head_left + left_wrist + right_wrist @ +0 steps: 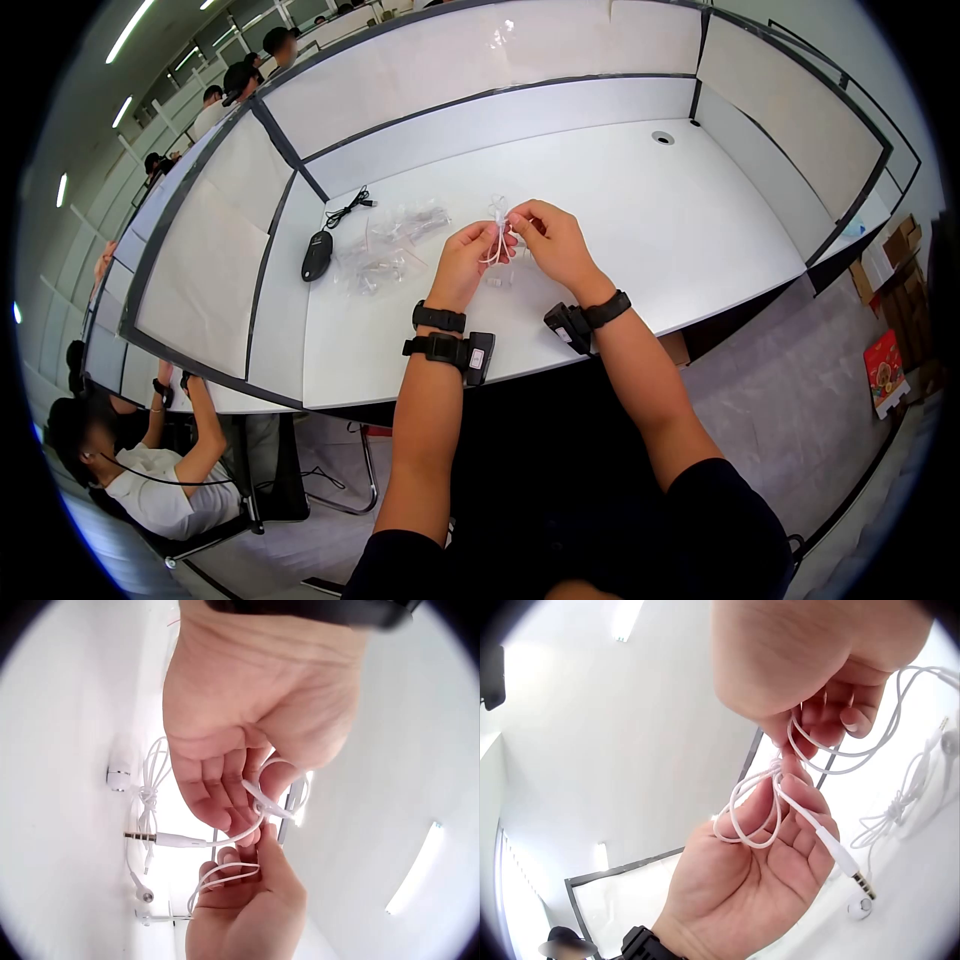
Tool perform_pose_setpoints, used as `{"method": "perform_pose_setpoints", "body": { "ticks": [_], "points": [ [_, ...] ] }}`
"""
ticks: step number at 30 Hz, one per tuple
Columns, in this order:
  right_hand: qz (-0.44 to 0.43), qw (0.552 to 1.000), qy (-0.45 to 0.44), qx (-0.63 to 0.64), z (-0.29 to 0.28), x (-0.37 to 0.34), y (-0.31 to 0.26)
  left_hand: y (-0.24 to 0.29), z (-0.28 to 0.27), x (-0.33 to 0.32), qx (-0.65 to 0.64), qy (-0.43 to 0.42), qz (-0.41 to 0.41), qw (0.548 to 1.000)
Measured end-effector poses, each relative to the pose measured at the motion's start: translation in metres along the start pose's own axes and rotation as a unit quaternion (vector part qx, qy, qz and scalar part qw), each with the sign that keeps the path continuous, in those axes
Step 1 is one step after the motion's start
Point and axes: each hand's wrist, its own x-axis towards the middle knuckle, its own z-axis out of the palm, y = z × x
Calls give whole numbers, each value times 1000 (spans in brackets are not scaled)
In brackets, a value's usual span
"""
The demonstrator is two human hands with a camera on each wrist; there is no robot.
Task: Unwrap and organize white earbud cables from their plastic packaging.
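Note:
A white earphone cable point(497, 236) is held between both hands over the desk. My left hand point(466, 254) pinches its wound loops, which curl round by the thumb in the left wrist view. From those fingers sticks out the cable's audio plug point(838, 853), with a banded metal tip. My right hand point(556, 243) meets the left fingertips and pinches the cable just above the loops in the right wrist view. Slack cable droops from its fingers. Beyond the hands lies a second bundle of white cable point(148, 798), tied at its middle. Near it is a small white cylinder point(118, 777) with a silver band.
Clear plastic bags point(385, 245) lie left of the hands on the white desk point(620, 220). A black mouse point(317, 256) with its coiled cord is farther left. Partition panels point(480, 60) enclose the desk. Another person point(170, 490) sits at lower left.

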Motion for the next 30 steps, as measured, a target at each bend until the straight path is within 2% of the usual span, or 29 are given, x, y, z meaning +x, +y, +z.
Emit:
{"method": "perform_pose_setpoints", "body": {
  "ticks": [5,11,20,26,30],
  "points": [
    [19,1000,3,8,-1,1,-4,-3,-3,2,-9,-20,5,1000],
    [2,999,40,-26,-3,0,-14,1,0,1,-20,-13,4,1000],
    [-4,999,18,-34,-3,-1,-10,-1,-2,1,6,1,20,1000],
    [3,999,11,-31,-1,-1,-5,-7,-1,4,30,71,51,996],
    [3,999,20,-47,-2,0,-7,-6,3,3,20,83,53,995]
  ]
}}
